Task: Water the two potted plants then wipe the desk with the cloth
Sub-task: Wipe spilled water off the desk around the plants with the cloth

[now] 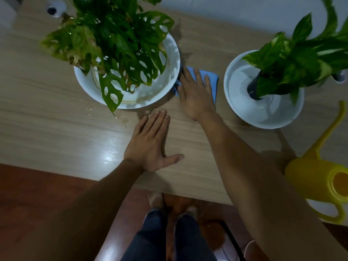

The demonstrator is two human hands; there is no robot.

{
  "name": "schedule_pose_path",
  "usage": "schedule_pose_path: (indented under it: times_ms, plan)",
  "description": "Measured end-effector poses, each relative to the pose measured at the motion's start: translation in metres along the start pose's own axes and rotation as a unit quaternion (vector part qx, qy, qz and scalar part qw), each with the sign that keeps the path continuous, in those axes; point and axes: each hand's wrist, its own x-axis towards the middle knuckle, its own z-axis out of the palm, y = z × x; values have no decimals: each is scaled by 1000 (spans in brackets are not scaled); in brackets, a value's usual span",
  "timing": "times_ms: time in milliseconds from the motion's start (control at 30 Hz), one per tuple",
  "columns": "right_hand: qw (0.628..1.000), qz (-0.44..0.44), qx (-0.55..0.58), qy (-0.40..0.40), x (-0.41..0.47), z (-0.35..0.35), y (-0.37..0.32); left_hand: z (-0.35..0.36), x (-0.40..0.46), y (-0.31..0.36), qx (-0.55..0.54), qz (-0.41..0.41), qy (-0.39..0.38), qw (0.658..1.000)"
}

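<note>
Cloth pressed flat between the two pots.
My right hand [195,95] lies spread on the blue cloth [211,80], between the left pot [169,53] and right pot [244,113]. My left hand [150,144] rests flat and released on the surface [56,110]. Water drops [122,119] sit near the left pot; a yellow watering can [316,174] stands far right.

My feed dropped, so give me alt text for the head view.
The right hand presses a blue cloth flat on the wooden desk between two white potted plants; the left hand rests open nearby. Water droplets remain left; a yellow watering can stands right.
</note>
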Motion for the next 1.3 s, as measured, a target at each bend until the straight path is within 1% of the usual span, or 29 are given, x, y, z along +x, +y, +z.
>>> schedule_pose_path:
  times_ms: [67,167,267,333,400,500,633,767,867,1100,1300]
  plan:
    - [1000,1,8,-1,-17,2,-6,0,-1,0,-4,-1,2,1000]
    - [1000,-5,6,-6,-46,7,-18,-1,-4,-1,-18,7,24,1000]
    - [999,-23,-4,-23,-61,10,-18,-5,-12,-1,-69,-4,80,994]
    - [999,-19,6,-31,-46,4,-11,-11,-20,-6,-84,-30,100,991]
    - [999,-5,18,-30,-24,-1,-6,-17,-33,-17,-70,-67,90,991]
    - [999,1,25,-24,-9,-4,-8,-26,-51,-40,-41,-122,43,991]
    - [999,35,26,-8,-44,6,-28,-34,-69,-69,-47,-193,16,980]
    - [998,65,14,1,-76,22,-61,-39,-80,-102,-57,-229,19,972]
    - [996,91,16,7,-93,34,-92,-46,-87,-130,-67,-232,22,970]
    - [987,150,48,29,-111,59,-193,-58,-96,-199,-55,-185,12,981]
    - [987,148,46,34,-92,71,-261,-67,-99,-255,-50,-163,18,985]
